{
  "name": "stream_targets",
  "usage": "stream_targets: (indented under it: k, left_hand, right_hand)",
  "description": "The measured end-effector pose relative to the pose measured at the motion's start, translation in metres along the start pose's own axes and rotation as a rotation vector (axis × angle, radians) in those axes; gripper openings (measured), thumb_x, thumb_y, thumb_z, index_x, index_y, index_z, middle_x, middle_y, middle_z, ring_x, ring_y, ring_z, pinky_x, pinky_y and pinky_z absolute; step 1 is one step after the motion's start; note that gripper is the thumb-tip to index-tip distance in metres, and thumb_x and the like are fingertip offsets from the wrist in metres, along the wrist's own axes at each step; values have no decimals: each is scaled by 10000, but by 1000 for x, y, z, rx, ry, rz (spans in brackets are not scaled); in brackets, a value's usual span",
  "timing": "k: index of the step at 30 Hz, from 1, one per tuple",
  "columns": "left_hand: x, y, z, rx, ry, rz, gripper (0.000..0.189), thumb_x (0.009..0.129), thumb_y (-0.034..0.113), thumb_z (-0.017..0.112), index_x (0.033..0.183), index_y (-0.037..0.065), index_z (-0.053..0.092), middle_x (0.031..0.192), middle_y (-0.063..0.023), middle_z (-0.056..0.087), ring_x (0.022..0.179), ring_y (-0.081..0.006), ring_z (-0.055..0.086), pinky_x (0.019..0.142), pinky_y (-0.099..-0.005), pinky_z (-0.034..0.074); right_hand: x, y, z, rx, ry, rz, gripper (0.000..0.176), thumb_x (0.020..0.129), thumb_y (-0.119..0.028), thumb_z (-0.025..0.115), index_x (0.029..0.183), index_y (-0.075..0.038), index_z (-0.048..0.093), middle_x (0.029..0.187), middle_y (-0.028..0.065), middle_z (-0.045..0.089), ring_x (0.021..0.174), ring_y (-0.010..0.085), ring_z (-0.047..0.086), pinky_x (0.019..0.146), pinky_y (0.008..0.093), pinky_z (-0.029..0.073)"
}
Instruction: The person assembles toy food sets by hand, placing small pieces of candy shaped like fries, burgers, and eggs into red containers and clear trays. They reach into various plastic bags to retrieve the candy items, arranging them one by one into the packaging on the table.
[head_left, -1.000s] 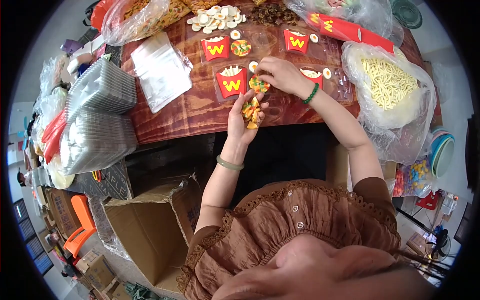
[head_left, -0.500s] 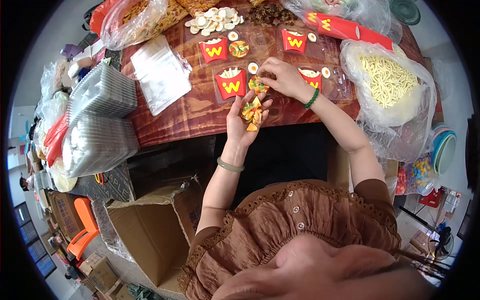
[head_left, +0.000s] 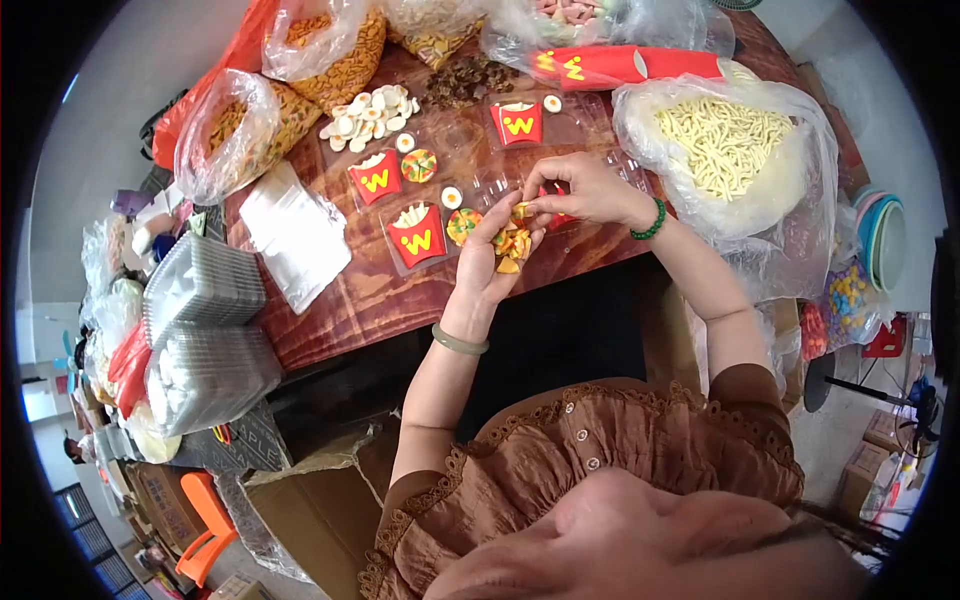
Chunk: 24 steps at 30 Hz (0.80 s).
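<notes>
My left hand [head_left: 487, 262] is cupped palm up around several small toy pizza slices [head_left: 512, 243]. My right hand [head_left: 585, 192], green bead bracelet at the wrist, pinches one slice [head_left: 521, 211] at the left fingertips. Left of them, a clear plastic tray holds a red toy fries carton [head_left: 417, 240], an egg disc [head_left: 452, 197] and a round pizza [head_left: 463, 226] made of slices. Behind it are another fries carton [head_left: 375, 178], egg disc [head_left: 405, 142] and round pizza [head_left: 420, 166]. A farther tray has a fries carton [head_left: 517, 126] and egg disc [head_left: 552, 103]. My right hand partly hides another red carton.
Egg discs [head_left: 370, 117] lie piled at the back, near brown pieces [head_left: 468, 80]. Bags of orange pieces [head_left: 345, 60] stand back left; a bag of pale fries [head_left: 725, 145] sits right. Plastic sleeves [head_left: 292, 235], stacked clear trays [head_left: 205, 295] and a cardboard box [head_left: 320, 510] are left.
My right hand has moved from the round pizza in the front tray to the slices at my left hand, where it pinches one. The camera view has shifted, so the table appears farther left.
</notes>
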<state>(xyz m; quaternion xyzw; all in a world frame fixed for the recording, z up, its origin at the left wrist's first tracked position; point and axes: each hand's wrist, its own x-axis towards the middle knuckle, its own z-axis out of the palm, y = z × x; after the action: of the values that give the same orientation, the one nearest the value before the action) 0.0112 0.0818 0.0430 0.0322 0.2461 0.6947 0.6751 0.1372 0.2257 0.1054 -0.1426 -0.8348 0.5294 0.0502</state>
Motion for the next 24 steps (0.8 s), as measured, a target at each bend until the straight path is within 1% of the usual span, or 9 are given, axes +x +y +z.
stream_targets:
  k: [4, 6, 7, 10, 15, 18, 19, 21, 24]
  left_hand:
    - [28, -1, 5, 41, -20, -66, 268, 929, 150, 518, 1164, 22, 507, 1022, -107, 598, 867, -241, 623, 659, -264, 550]
    - [47, 0, 0, -6, -26, -124, 250, 929, 142, 518, 1150, 25, 511, 997, -102, 594, 847, -228, 611, 655, -252, 548]
    - [55, 3, 0, -23, -41, -134, 246, 930, 141, 515, 1147, 23, 513, 1008, -106, 592, 857, -230, 611, 656, -251, 548]
    - [77, 13, 11, 18, 8, -112, 244, 935, 162, 516, 1135, 23, 528, 1041, -120, 581, 875, -231, 613, 655, -248, 552]
    - [99, 17, 19, 178, -37, -57, 251, 932, 196, 534, 1110, 21, 558, 1007, -102, 598, 859, -212, 619, 636, -218, 544]
    - [107, 18, 13, 135, 23, -66, 252, 934, 209, 533, 1098, 20, 565, 999, -108, 601, 858, -220, 621, 654, -234, 546]
    - [108, 20, 16, 110, 79, -82, 282, 944, 202, 507, 1147, 7, 522, 1060, -143, 582, 919, -257, 606, 686, -253, 548]
    - [112, 26, 16, 22, 120, -128, 319, 955, 199, 475, 1195, -10, 462, 1125, -182, 549, 979, -298, 581, 723, -284, 548]
    - [126, 30, 5, -87, 90, -144, 303, 963, 208, 435, 1160, -22, 452, 1177, -228, 521, 1082, -364, 542, 789, -366, 545]
  right_hand:
    - [-5, 18, -22, -131, 220, -205, 197, 836, -121, 639, 1008, -24, 638, 899, 59, 656, 847, 142, 617, 760, 280, 487]
    - [-1, 33, -36, 90, 329, -10, 196, 849, -130, 639, 1015, -27, 640, 922, 54, 654, 859, 124, 609, 772, 266, 480]
    - [6, 43, -46, -28, 389, -90, 144, 884, -82, 598, 1004, -11, 636, 949, 22, 636, 857, 72, 579, 750, 212, 469]
    - [16, 55, -50, 198, 378, -26, 150, 885, -83, 598, 1008, -3, 631, 952, 26, 637, 862, 69, 579, 760, 216, 472]
    - [20, 41, -43, 229, 407, 5, 148, 875, -77, 605, 1002, -8, 635, 936, 23, 635, 852, 70, 580, 743, 223, 475]
    - [28, 61, -57, -166, 607, -166, 170, 835, -110, 620, 996, -54, 623, 895, 73, 637, 814, 193, 625, 720, 307, 493]
    - [31, 70, -61, -168, 610, -160, 170, 835, -110, 620, 996, -54, 623, 895, 73, 637, 814, 193, 625, 720, 307, 493]
    - [37, 89, -66, -568, 667, -199, 144, 834, -110, 605, 966, -52, 614, 907, 85, 615, 857, 253, 605, 725, 335, 490]
    - [46, 122, -65, -739, 611, -233, 117, 822, -99, 594, 921, -38, 609, 910, 97, 582, 877, 280, 579, 752, 354, 487]
